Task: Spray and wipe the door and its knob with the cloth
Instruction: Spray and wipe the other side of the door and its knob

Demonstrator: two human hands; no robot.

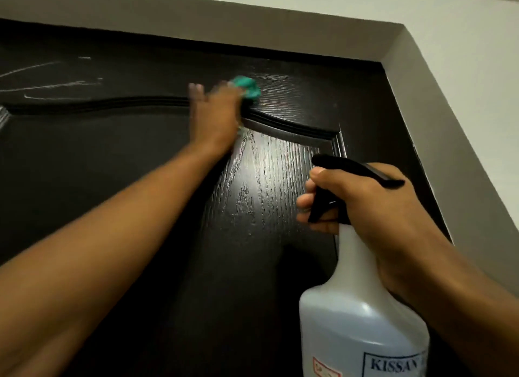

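A dark brown door (140,157) with a raised wood-grain texture fills most of the view, seen from below toward its upper right corner. A curved moulding (292,128) frames the top of a recessed panel, and light glares off the grain just under it. Pale streaks (50,81) cross the door's upper left part. A grey-brown door frame (415,76) runs along the top and down the right side, with an off-white wall (449,8) beyond it.

A spray bottle (362,317) stands in the lower right foreground, translucent with bluish liquid inside, a black trigger head (351,171) on top and a label that reads "KISSAN". It covers part of the door's lower right area.

The left hand (216,115) reaches up with the arm stretched out and presses a teal cloth (247,87) against the door, just above the moulding; hand and cloth are blurred, and only the part of the cloth past the fingers shows. The right hand (365,205) is raised near the frame, fingers curled tight round the bottle's neck and trigger, nozzle pointing left toward the door.
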